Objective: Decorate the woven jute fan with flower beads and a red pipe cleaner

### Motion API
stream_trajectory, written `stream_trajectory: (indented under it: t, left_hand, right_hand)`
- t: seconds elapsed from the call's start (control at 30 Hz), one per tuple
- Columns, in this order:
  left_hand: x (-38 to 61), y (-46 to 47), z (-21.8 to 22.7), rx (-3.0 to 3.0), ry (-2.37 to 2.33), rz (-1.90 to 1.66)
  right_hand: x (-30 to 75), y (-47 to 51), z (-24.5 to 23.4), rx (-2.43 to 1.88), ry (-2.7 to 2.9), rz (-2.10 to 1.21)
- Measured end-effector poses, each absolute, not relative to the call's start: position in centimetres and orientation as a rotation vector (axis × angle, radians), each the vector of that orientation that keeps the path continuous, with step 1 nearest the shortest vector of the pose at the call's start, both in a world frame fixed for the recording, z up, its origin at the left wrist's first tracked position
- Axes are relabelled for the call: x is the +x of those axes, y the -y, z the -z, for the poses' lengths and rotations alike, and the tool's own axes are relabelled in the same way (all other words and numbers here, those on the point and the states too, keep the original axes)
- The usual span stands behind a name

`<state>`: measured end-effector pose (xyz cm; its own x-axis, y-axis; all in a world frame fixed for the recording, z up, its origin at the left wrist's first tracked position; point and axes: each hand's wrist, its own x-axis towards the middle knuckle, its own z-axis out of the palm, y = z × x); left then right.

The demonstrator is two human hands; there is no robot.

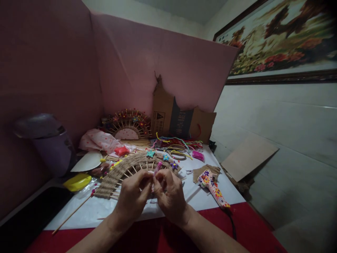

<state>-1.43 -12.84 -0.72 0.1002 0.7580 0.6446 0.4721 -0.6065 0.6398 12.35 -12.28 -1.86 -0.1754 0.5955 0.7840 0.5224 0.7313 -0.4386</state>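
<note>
A pink board (pixel 163 63) stands behind the woven fan (pixel 118 174) and closes off the far side. A framed painting (pixel 284 38) hangs high to the right of the fan. The fan lies flat on a white sheet (pixel 200 196), its arch of wound cord turned away from the person and bare stick ends showing inside the arch. A cardboard box (pixel 168 119) stands behind the fan against the board, and a purple appliance (pixel 50 144) sits well to its left. A second fan (pixel 129 126), decorated, leans upright just behind the first. A flower-patterned glue gun (pixel 213 189) lies to the fan's right, well apart. The left hand (pixel 133 200) and right hand (pixel 171 196) meet at the near edge of the fan, both closed in a fingertip pinch on the lower end of a pink piece (pixel 158 167). A loose skewer (pixel 71 214) lies to the fan's near left. The pink piece is small and slender; its long axis runs up and away, tilted slightly right, with the free tip pointing at the arch. Judgement: it looks very light and soft enough to bend or squash, so a gentle hold low down suits it. The fan looks light, stiff along the sticks, and is best taken by the corded rim.
</note>
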Motion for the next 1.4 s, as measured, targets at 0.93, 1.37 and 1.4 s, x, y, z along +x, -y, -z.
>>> stream_trajectory:
  t: [0.93, 1.37, 1.4]
  left_hand:
    - [-3.6, 10.3, -0.6, 1.003, -0.892, -1.095]
    - [-2.9, 10.6, -0.2, 0.886, -0.836, -1.037]
    - [-2.9, 10.6, -0.3, 0.888, -0.821, -1.020]
  right_hand:
    - [12.6, 10.7, 2.1, -0.755, 1.566, -0.549]
    - [12.4, 10.9, 2.9, -0.730, 1.597, -0.468]
    - [12.4, 10.9, 2.9, -0.728, 1.585, -0.470]
